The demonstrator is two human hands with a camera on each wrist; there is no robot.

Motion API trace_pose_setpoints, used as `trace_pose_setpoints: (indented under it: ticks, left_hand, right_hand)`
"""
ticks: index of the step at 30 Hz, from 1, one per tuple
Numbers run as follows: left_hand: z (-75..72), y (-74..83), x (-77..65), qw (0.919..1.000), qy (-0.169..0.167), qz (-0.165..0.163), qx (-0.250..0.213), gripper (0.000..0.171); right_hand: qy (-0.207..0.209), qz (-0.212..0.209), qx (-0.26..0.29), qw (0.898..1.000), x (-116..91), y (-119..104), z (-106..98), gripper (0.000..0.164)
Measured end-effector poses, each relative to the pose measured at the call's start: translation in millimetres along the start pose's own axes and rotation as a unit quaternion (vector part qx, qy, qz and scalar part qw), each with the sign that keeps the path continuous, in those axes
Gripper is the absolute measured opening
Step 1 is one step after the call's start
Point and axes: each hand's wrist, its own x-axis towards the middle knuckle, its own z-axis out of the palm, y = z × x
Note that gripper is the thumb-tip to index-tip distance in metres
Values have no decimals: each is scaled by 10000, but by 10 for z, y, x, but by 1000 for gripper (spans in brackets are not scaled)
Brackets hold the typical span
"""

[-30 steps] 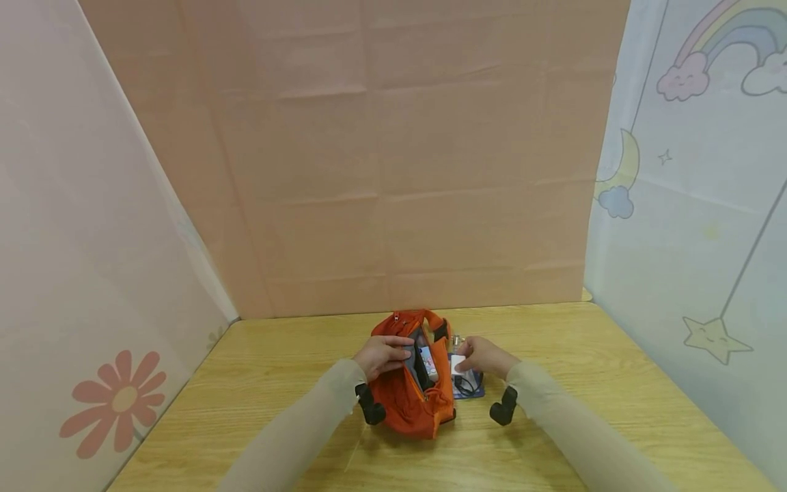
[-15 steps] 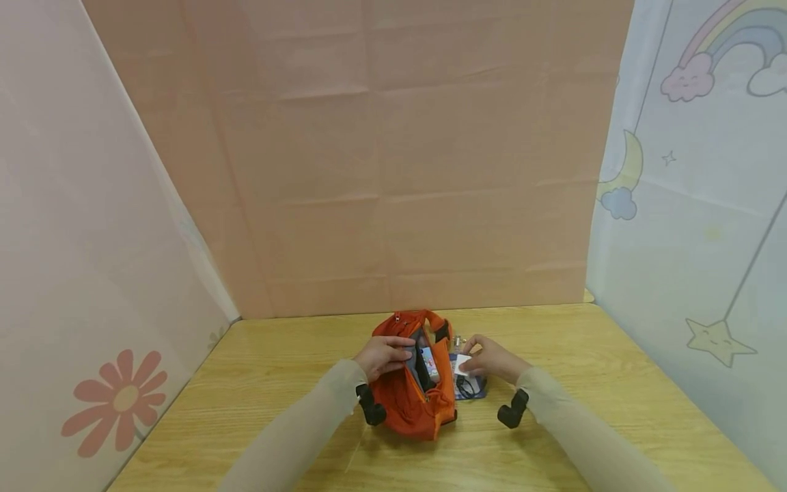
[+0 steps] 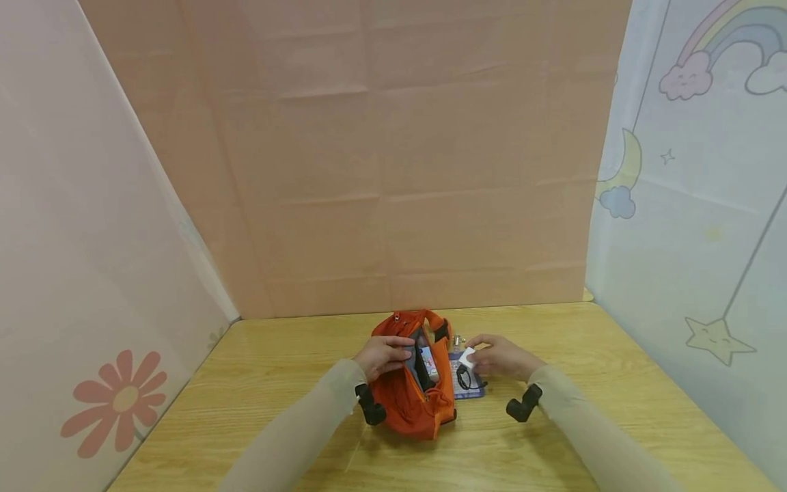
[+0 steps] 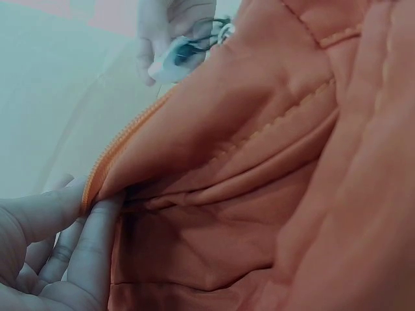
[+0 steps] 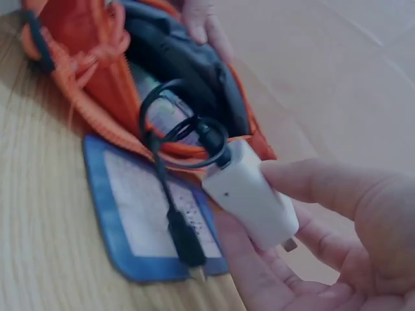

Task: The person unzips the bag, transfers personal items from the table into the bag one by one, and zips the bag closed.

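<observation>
Pinching the charger (image 5: 253,194) in my right grip (image 3: 504,359) toward the far edge of the tabletop (image 3: 289,355), I'm clamping the bag (image 3: 393,406) with my left grip (image 3: 378,357); the dangling cable (image 5: 183,236) is risking a snag on its zipper (image 4: 118,142).

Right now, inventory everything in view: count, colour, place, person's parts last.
Wooden tabletop: 1, yellow, across the foreground.
Creased backdrop sheet: 1, peach, behind the tabletop.
Printed side walls: 2, pale, left and right.
Zipped fabric bag: 1, orange, open on the tabletop.
Boxy patterned item: 1, multicoloured, inside the bag.
Flat badge holder: 1, blue, on the tabletop beside the bag.
Small shiny piece: 1, colour unclear, beyond the badge holder.
Rectangular block: 1, white, held beside the bag.
Looped cable: 1, black, at the block's end.
Wrist devices: 2, black, one per wrist.
Long sleeves: 2, beige, both forearms.
Left hand: 1, bare, gripping the bag's edge.
Right hand: 1, bare, pinching the block.
</observation>
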Motion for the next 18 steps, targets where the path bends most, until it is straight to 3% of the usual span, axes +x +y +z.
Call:
trace_pose_setpoints:
  ticks: [11, 18]
  left_hand:
    - [-11, -19, 7, 10000, -33, 42, -44, 35]
    - [-24, -29, 24, 10000, -56, 41, -29, 35]
  right_hand:
    - [296, 22, 731, 9969, 57, -128, 96, 24]
    - [287, -60, 749, 9968, 134, -189, 236, 25]
